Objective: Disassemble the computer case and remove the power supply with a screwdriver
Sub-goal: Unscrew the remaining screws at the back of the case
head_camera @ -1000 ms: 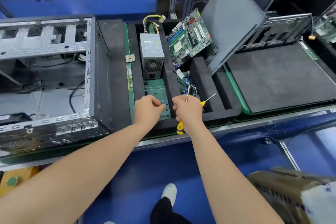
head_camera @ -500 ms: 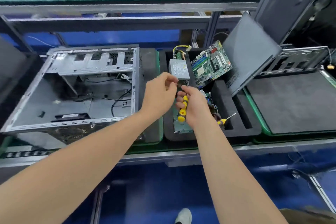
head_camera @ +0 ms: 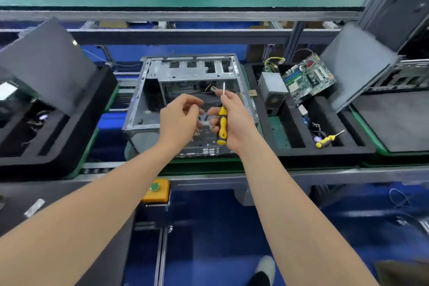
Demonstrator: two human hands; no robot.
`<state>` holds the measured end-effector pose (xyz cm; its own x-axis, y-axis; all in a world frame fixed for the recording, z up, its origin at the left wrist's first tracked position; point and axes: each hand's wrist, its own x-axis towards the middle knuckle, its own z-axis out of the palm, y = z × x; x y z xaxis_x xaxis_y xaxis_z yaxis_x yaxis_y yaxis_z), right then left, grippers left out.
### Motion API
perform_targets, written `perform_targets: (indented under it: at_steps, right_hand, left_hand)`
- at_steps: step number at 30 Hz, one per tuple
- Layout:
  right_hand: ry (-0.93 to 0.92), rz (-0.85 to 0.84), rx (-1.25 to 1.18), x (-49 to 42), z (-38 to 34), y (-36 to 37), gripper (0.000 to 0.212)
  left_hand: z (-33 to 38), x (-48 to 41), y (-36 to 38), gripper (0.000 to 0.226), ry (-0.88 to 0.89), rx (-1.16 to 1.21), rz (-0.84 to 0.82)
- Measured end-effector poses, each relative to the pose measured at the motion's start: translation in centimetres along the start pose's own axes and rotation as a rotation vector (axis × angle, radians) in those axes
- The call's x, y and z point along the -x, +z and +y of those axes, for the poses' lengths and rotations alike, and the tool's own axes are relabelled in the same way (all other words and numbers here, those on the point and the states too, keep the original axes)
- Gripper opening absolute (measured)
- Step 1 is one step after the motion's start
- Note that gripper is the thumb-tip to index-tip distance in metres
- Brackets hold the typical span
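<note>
The screwdriver (head_camera: pixel 222 123) is gripped in the right hand (head_camera: pixel 234 121), fingers wrapped round the yellow-and-black handle and fingertips pinched higher up on the bare steel shaft, which is pointed up and away toward the back of the case (head_camera: pixel 148 109). The left hand (head_camera: pixel 178 121) is held just beside it, fingers loosely curled toward the handle; whether something small is pinched there cannot be told, only a pale blur being seen between the hands. Both hands are poised over the near half of the case, a box of bare grey sheet metal laid open side up on the counter (head_camera: pixel 325 173), with a punched drive cage at its far end and a few loose cables inside. The power supply (head_camera: pixel 272 90) is found not in the case but to the right of the hands, stood in a slot of the black foam tray (head_camera: pixel 290 153), so the right hand is the nearer one; a plain grey metal block, round fan grille on its near face, long axis run away from the person. A green motherboard (head_camera: pixel 308 79) is propped just beside it, and a second screwdriver (head_camera: pixel 328 139) is laid in a near slot. The removal is judged done, and the coming move is expected to turn on the case straight ahead
</note>
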<state>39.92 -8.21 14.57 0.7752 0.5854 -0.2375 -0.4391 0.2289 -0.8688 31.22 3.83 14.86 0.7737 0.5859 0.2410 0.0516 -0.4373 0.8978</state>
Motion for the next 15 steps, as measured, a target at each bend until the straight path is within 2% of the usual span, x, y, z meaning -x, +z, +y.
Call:
perform_targets:
  at_steps: [4,7,11,15]
  right_hand:
    - [0.030,-0.014,0.072,2.2,4.1,3.7,0.021]
    - [0.061,-0.016,0.065,3.5,6.8,5.5,0.019]
    - [0.101,0.016,0.077,4.9,9.7,6.1,0.024]
    - [0.146,0.084,0.118,6.0,11.8,5.3,0.028]
  left_hand:
    - [-4.3,3.1,-4.6,0.025,-0.066,0.078,0.020]
    - [-7.5,4.7,-6.5,0.027,-0.198,0.128,0.052]
    - [-10.7,5.1,-6.9,0.013,-0.397,0.051,0.019]
    - [-11.9,4.9,-6.0,0.038,-0.405,0.008,-0.099]
